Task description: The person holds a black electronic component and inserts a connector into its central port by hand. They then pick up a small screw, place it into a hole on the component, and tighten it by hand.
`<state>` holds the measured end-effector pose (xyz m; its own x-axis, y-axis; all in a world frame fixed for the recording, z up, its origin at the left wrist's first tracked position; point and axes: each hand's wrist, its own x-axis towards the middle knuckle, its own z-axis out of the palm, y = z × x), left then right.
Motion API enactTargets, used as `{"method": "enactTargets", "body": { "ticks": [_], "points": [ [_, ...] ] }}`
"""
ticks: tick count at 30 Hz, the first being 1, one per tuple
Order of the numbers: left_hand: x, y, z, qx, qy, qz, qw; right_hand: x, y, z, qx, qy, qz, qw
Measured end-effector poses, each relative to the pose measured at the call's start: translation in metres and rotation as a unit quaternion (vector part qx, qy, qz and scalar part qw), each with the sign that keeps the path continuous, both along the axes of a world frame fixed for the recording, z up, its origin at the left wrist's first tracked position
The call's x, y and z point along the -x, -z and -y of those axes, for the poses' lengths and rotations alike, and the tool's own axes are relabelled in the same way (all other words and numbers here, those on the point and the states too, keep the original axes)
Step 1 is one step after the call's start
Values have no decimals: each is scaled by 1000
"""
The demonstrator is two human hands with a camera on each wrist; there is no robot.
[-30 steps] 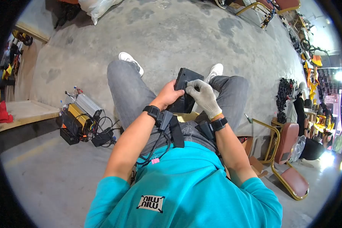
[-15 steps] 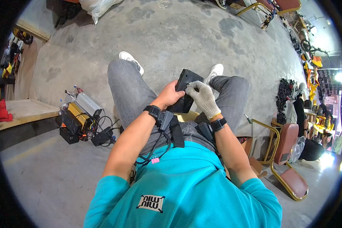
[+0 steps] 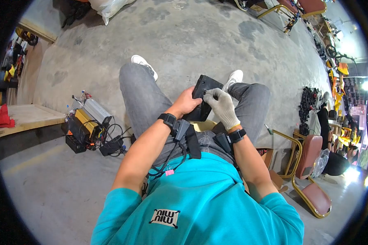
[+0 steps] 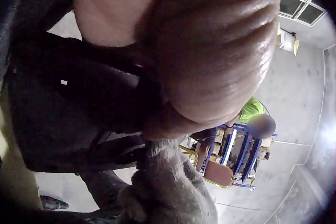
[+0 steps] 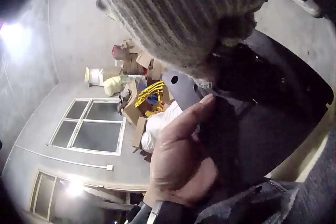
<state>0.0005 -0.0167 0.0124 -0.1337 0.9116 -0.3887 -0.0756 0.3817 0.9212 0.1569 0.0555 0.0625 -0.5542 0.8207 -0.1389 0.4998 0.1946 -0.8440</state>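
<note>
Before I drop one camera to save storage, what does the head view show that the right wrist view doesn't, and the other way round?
Only the head view shows the red cloth on the table, the gold box and the blue shirt. Only the right wrist view shows the white-framed window in the wall. Both show the black case, the bare left hand gripping it and the gloved right hand over it.
</note>
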Motion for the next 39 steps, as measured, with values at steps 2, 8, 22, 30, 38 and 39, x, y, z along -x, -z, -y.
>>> {"method": "enactTargets", "body": {
  "ticks": [2,8,22,30,38,39],
  "points": [
    [-1,1,-1,-4,-10,8,1000,2,-1,1,-6,2,8,1000],
    [-1,0,-1,-14,-18,-7,1000,4,3,3,-51,0,2,999],
    [-3,3,-2,-28,-54,21,998,4,0,5,-22,6,-14,1000],
    [-2,6,-4,-33,-50,43,997,4,6,6,-20,17,-31,999],
    [-3,-2,-1,-6,-32,15,999,6,4,10,-38,27,-12,999],
    [-3,-1,-2,-7,-34,8,999,7,5,11,-40,26,-16,999]
  ]
}}
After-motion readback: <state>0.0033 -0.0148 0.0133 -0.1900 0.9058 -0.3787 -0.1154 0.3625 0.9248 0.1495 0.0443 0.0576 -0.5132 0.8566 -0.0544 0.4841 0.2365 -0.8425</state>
